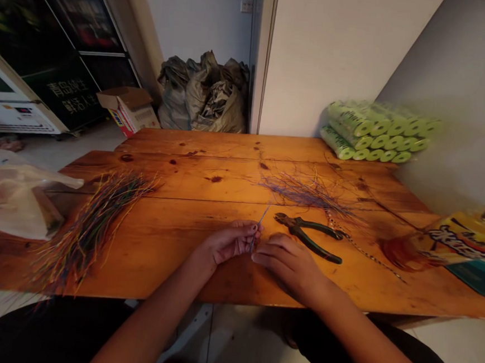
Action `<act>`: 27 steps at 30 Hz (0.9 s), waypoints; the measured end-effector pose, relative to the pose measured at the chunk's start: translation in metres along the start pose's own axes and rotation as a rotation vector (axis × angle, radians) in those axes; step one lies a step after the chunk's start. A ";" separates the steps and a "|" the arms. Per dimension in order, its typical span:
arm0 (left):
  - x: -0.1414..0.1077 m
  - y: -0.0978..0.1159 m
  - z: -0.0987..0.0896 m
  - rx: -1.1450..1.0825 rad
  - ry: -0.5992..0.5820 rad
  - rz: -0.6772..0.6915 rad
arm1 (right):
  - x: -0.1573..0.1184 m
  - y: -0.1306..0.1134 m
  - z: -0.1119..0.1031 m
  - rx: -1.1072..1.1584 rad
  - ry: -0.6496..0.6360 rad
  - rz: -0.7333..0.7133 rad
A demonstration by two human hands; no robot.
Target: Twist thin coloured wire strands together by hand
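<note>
Between the thumb and fingers of my left hand (pixel 235 241) is a thin bluish wire (pixel 266 212), its end sticking up past the fingertips. My right hand (pixel 288 263) is close beside it, fingers curled together at the wire's lower part; what its fingertips grip is partly hidden. Just beyond the right hand lie pliers (pixel 311 237) with dark green handles, jaws pointing left. A heap of loose thin coloured wires (pixel 304 193) spreads behind the pliers. On the left of the table lies a larger bundle of coloured wires (pixel 96 220).
The wooden table (pixel 191 188) also bears a white plastic bag (pixel 10 191) at left, a drink bottle (pixel 452 237) at right and stacked green rolls (pixel 376 133) at the back. A twisted cord (pixel 371 256) lies by the pliers. Grey sacks (pixel 209 95) and a carton (pixel 133 108) stand beyond.
</note>
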State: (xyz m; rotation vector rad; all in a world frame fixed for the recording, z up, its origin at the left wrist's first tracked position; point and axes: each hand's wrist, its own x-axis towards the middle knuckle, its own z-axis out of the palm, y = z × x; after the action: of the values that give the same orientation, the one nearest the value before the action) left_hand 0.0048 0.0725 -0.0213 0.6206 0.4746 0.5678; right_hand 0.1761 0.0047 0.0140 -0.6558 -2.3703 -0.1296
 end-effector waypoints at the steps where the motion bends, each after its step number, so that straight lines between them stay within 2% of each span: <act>1: -0.001 0.000 0.000 -0.013 -0.010 -0.006 | 0.000 -0.002 0.000 0.019 -0.011 -0.002; 9: -0.004 0.003 -0.001 -0.116 0.035 0.019 | 0.002 -0.018 0.003 0.031 -0.017 -0.013; 16: -0.003 0.008 -0.001 -0.217 0.108 0.075 | -0.001 -0.024 0.010 0.089 -0.092 -0.017; 21: -0.006 0.013 -0.003 -0.308 0.155 0.224 | -0.003 -0.018 0.010 0.171 -0.045 0.075; 27: -0.011 0.021 0.001 -0.422 0.144 0.498 | -0.004 -0.012 0.012 0.269 0.024 0.191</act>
State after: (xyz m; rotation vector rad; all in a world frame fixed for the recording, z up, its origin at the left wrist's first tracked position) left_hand -0.0098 0.0796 -0.0037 0.2875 0.3168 1.1578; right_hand 0.1655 -0.0046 0.0031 -0.7379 -2.2343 0.2579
